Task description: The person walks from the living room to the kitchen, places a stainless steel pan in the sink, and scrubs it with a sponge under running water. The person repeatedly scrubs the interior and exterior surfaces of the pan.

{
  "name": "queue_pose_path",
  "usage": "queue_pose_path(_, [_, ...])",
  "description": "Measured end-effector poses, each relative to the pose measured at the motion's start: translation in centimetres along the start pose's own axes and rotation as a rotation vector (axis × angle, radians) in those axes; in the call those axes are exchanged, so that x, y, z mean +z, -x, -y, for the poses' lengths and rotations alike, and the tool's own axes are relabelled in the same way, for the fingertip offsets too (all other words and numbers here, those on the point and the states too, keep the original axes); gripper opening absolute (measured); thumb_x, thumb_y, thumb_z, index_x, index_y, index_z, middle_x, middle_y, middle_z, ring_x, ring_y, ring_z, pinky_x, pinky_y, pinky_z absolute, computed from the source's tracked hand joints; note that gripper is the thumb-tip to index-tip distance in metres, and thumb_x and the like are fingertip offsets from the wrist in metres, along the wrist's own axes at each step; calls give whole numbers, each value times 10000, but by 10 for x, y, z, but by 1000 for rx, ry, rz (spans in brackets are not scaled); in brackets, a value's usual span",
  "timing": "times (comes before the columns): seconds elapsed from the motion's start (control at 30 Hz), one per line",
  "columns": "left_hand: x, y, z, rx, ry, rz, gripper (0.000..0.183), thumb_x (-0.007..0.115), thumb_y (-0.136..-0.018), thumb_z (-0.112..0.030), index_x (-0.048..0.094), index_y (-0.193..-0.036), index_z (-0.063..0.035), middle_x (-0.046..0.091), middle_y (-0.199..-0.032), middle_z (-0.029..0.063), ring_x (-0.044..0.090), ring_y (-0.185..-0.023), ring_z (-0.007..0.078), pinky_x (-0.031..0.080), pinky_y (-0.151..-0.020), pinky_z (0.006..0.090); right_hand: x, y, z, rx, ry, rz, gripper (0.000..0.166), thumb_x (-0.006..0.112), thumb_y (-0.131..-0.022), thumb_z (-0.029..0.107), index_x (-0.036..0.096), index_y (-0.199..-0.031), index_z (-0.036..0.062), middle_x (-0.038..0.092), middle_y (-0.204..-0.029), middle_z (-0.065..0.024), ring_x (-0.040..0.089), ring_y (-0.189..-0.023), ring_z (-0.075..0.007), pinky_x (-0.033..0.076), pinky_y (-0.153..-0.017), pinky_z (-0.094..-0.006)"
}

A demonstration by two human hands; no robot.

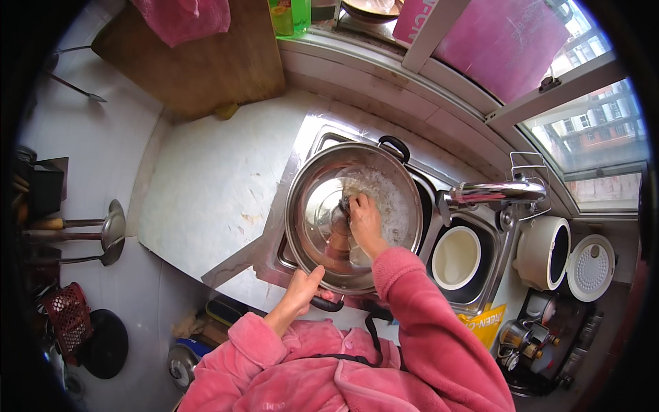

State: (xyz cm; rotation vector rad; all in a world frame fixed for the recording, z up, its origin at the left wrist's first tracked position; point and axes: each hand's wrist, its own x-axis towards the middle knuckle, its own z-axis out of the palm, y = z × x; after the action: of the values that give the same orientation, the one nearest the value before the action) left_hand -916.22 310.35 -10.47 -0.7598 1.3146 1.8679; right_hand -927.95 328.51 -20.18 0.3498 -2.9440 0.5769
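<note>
A wide stainless steel pot (315, 206) with two black side handles rests over the sink's left part. Foamy water (395, 206) lies across the right half of its shiny inside. Inside the pot, my right hand (366, 220) presses a dark scouring pad, probably steel wool (345, 203), against the bottom; the fingers partly cover it. My left hand (305, 289) grips the near rim beside the lower black handle (327, 305), thumb on top and fingers below.
Right of the pot, a cream container (457, 257) sits in the second basin under a chrome faucet (494, 192). Beyond stands a rice cooker (540, 252) with its lid open. A wooden board (195, 67) leans at the back left; ladles (110, 226) hang on the left wall.
</note>
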Motion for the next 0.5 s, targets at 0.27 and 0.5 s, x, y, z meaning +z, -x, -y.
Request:
queue_pose_path(0.27, [-3, 0, 2, 15, 24, -4, 262, 458, -991, -192, 537, -1085, 39, 655, -831, 125, 616, -547, 162, 541, -500, 269, -19, 6, 5, 149, -353, 14, 453, 692, -811, 92, 539, -1236, 63, 507, -1179, -207, 557, -1047, -410, 494, -857, -430])
queue_pose_path(0.5, [-5, -1, 5, 25, 23, 31, 268, 460, -991, -190, 568, -1083, 37, 658, -828, 112, 607, -566, 162, 520, -511, 265, -21, 29, 17, -21, -281, 124, 349, 647, -747, 21, 627, -1095, 44, 518, -1107, -199, 562, -975, -394, 469, -844, -437])
